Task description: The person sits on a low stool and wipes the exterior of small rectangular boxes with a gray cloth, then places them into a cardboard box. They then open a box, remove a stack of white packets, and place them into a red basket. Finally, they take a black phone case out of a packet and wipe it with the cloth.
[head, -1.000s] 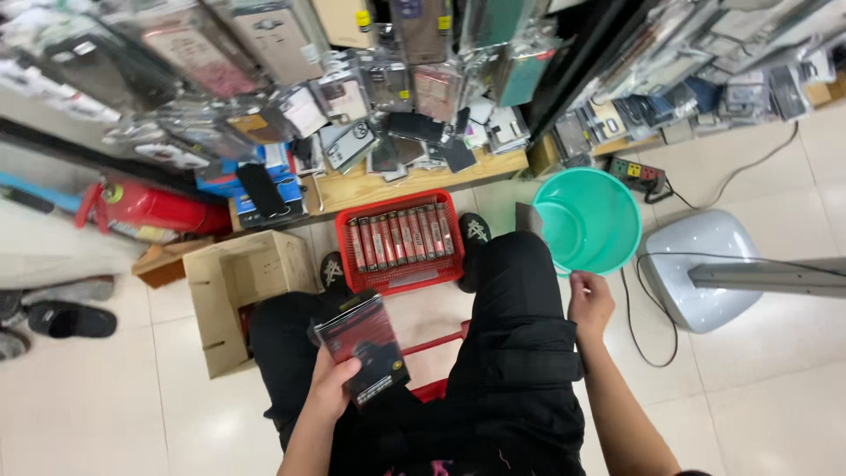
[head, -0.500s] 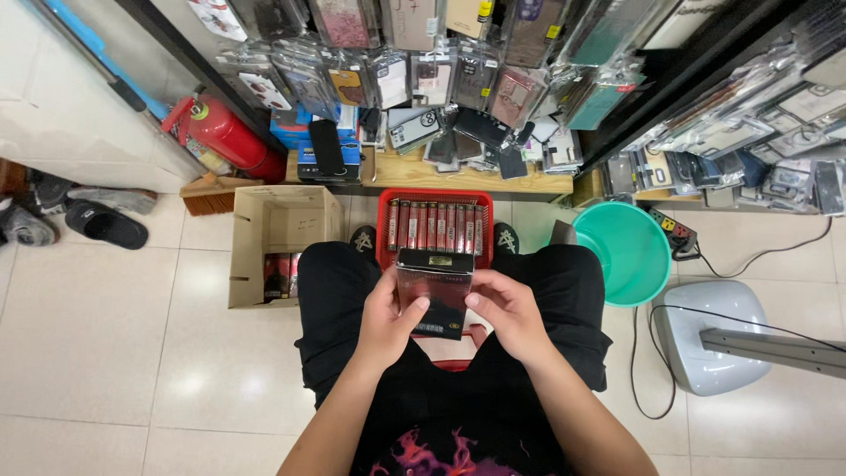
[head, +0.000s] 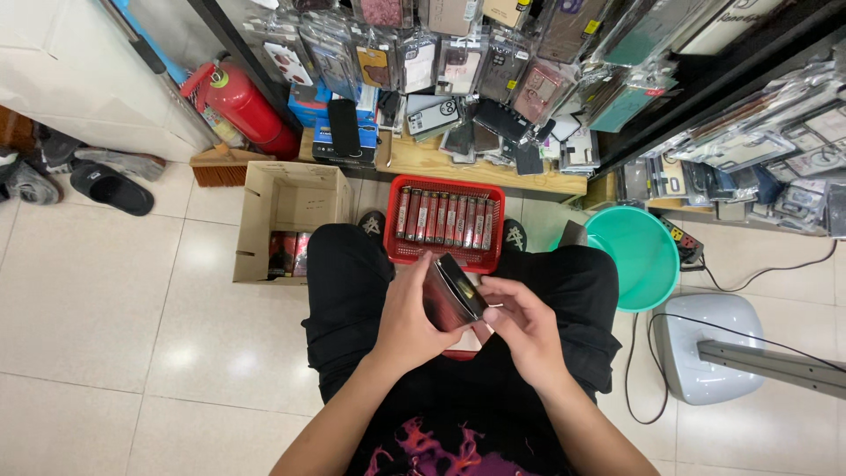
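Left arm: the forearm rose from the lower edge of the view toward the lap, wrist bent inward.
Left hand (head: 407,310): the fingers were curled and clamped around the small dark red and black rectangular packet (head: 451,295), gripping its left side.
Right arm: the forearm came in from the lower right, angled toward the packet.
Right hand (head: 520,319): half open, fingers loosely bent, with the fingertips (head: 490,310) touching the packet's right edge.
Packet: it was held tilted above the lap, between the two hands, just on the near side of the red plastic mesh basket (head: 401,253).
Basket: it stood on the tiled floor between the person's feet and held a row of similar dark red packets (head: 445,218) set on edge.
Left of basket: an open brown cardboard box (head: 291,196) with more packets inside.
Right of basket: a round green plastic basin (head: 636,256).
Beyond basket: a low wooden shelf (head: 458,167) piled with phone cases.
Far left of basket: a red fire extinguisher (head: 240,104).
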